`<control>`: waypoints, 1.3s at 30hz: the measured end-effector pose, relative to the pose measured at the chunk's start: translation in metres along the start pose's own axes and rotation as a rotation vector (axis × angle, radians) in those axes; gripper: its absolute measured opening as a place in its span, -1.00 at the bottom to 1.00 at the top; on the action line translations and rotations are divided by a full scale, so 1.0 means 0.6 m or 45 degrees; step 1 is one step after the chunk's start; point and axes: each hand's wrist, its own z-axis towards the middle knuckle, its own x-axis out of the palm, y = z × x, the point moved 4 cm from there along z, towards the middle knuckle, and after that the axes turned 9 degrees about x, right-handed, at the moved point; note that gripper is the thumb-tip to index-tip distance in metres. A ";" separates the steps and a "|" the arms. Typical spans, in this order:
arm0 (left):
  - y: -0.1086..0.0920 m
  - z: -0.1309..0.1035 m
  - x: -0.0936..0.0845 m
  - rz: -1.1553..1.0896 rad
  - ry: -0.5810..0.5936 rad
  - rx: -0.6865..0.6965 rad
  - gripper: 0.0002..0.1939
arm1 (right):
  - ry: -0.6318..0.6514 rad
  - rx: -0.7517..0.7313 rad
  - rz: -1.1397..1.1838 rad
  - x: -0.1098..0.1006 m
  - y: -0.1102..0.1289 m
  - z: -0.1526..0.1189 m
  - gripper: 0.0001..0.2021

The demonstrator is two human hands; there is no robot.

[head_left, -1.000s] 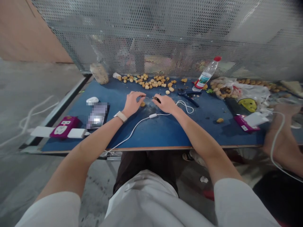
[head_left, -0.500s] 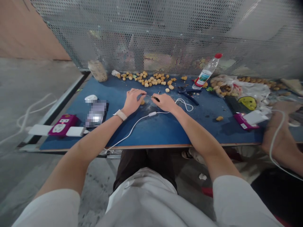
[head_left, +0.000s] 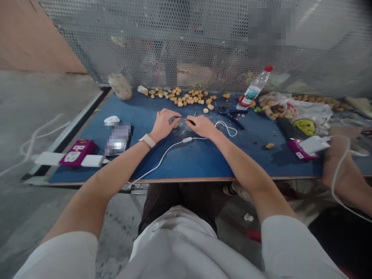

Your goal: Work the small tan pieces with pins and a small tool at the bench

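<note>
Over the middle of the blue table (head_left: pixel 192 164), my left hand (head_left: pixel 164 123) pinches one end of something thin, too small to make out. My right hand (head_left: pixel 201 125) is closed on a small dark tool, its thin tip pointing at the left fingertips. The two hands are close together but apart. A small tan round piece (head_left: pixel 175 125) lies just under the left fingers. A white cable (head_left: pixel 171 148) with an inline white block (head_left: pixel 187 140) runs below the hands and loops to the right of my right wrist.
Many tan round pieces (head_left: pixel 188 100) lie along the mesh screen (head_left: pixel 203 46). Dark-handled pliers (head_left: pixel 232 116) and a red-capped bottle (head_left: pixel 252 93) stand right of them. At left are a phone (head_left: pixel 119 140) and a purple power block (head_left: pixel 76 153). Another person's arm (head_left: pixel 343 166) is at right.
Both of my hands stay nearly in place, with only slight shifts of the fingertips. At the right, the other person's hand has moved a little.
</note>
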 end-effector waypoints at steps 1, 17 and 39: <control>0.000 0.000 0.000 -0.008 -0.003 0.008 -0.75 | 0.004 -0.004 -0.011 0.000 0.001 0.000 -0.63; -0.008 -0.003 0.008 0.000 0.080 0.138 -0.79 | -0.022 -0.009 -0.143 0.007 0.004 0.000 -0.69; -0.016 -0.004 0.004 -0.012 0.212 0.269 -0.80 | -0.158 -0.138 0.186 -0.005 -0.001 -0.008 -0.71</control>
